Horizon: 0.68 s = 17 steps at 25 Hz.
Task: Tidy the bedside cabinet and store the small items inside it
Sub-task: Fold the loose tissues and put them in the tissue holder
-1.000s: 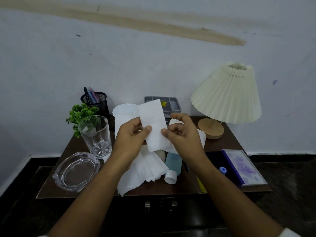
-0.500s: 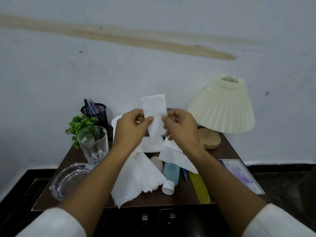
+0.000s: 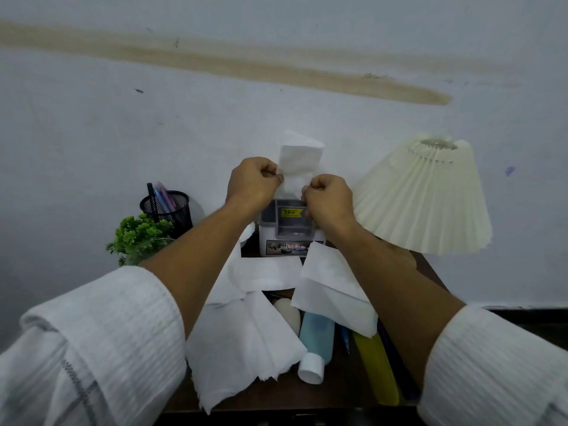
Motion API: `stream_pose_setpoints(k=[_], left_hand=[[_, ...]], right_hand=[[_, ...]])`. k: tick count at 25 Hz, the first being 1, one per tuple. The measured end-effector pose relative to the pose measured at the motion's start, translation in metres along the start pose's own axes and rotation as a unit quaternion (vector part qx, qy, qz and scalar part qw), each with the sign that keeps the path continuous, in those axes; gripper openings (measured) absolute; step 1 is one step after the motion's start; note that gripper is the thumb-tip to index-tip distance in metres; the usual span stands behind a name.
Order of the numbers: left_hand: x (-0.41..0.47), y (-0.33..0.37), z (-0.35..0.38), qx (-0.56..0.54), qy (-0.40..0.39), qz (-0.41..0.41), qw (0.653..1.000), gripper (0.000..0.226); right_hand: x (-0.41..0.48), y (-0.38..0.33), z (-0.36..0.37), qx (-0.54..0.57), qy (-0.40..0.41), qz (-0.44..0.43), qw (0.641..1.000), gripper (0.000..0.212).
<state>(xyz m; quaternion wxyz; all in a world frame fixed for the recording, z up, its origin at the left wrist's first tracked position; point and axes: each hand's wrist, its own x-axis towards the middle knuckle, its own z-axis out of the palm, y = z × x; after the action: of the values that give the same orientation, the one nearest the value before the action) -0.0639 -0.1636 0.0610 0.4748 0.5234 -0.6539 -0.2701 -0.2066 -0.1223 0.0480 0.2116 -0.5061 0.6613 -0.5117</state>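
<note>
— White tissue (image 3: 299,161): where is it?
— Up above the grey box (image 3: 290,238), against the wall. The left hand (image 3: 253,182) pinches its left edge and the right hand (image 3: 327,198) its right edge. The fingers of both curl tight on the paper, knuckles close together.
— Room around them?
— Bare wall above the box. The lamp shade (image 3: 421,195) hangs just right of the box, near the right hand. Left of the box stand a mesh pen cup (image 3: 167,209) and a small green plant (image 3: 138,238), close by the left forearm.
— And in front of the box?
— Crowded. Loose tissues (image 3: 246,342) spread there, one corner reaching the cabinet's (image 3: 338,392) front edge. A blue bottle (image 3: 316,333) lies beside them, cap toward that edge, and a long yellow thing (image 3: 376,370) lies to its right. A folded tissue (image 3: 332,290) covers the bottle's far end.
</note>
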Motion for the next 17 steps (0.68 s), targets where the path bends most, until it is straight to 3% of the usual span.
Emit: stream_pose_setpoints(k=[9,17], left_hand=[[0.002,-0.019,0.019,0.047,0.003,-0.013,0.999,0.006],[0.005,-0.024,0.022,0.141,-0.023,0.029,0.989,0.007]], right_hand=[[-0.001,0.013,0.015,-0.231,0.056,-0.088,0.967,0.016],[0.004,0.017,0.01,-0.313,-0.012,-0.119,0.942,0.018]])
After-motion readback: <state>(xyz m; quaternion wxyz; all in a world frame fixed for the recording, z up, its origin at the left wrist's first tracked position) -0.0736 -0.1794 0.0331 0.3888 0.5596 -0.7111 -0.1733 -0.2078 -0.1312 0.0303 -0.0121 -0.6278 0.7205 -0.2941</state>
